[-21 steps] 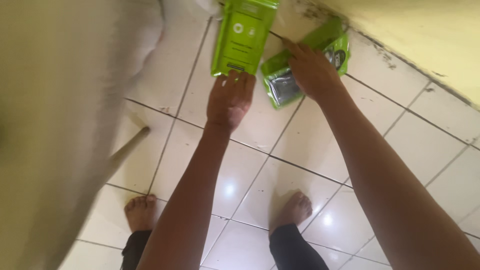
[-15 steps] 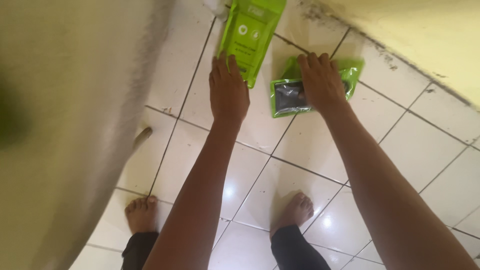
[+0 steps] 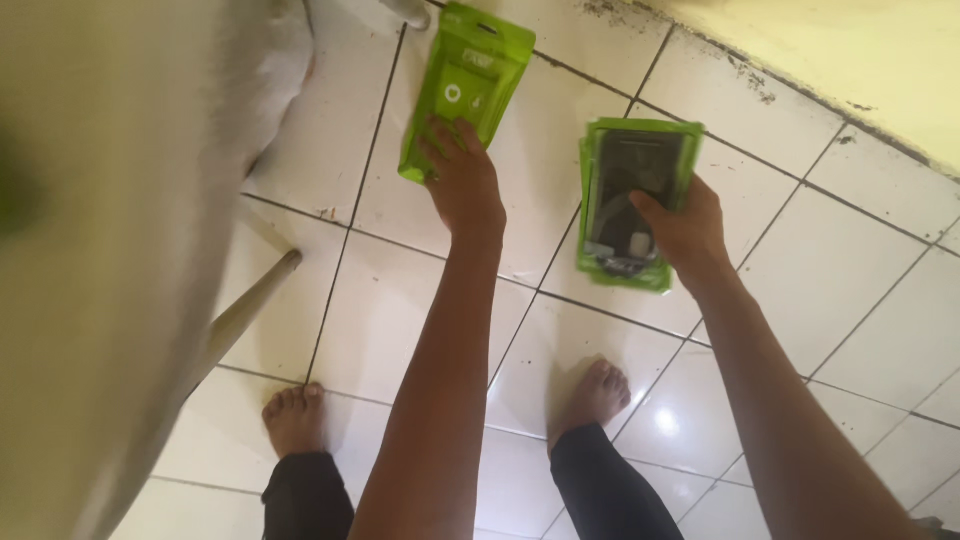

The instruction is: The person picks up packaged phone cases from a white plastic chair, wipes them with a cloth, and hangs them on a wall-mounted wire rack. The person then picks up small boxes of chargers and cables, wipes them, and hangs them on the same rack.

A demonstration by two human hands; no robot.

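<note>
A flat green pouch (image 3: 468, 80) lies on the white tiled floor, and my left hand (image 3: 462, 185) rests on its lower edge with the fingers curled over it. My right hand (image 3: 685, 235) grips a second green pouch (image 3: 632, 175) by its lower right side, thumb on the front. This one has a clear window showing dark contents and a white cable. It looks tilted up off the floor. The two pouches are about a hand's width apart.
My bare feet (image 3: 295, 420) (image 3: 597, 392) stand on the tiles (image 3: 820, 260) below the hands. A blurred pale surface (image 3: 110, 250) with a slanted pale leg (image 3: 250, 310) fills the left side. A yellow wall (image 3: 860, 60) with a dirty base runs across the top right.
Both hands have come down onto the pouches. The right hand has taken hold of the windowed pouch and turned it upright; the left hand has slid up to the other pouch's lower edge.
</note>
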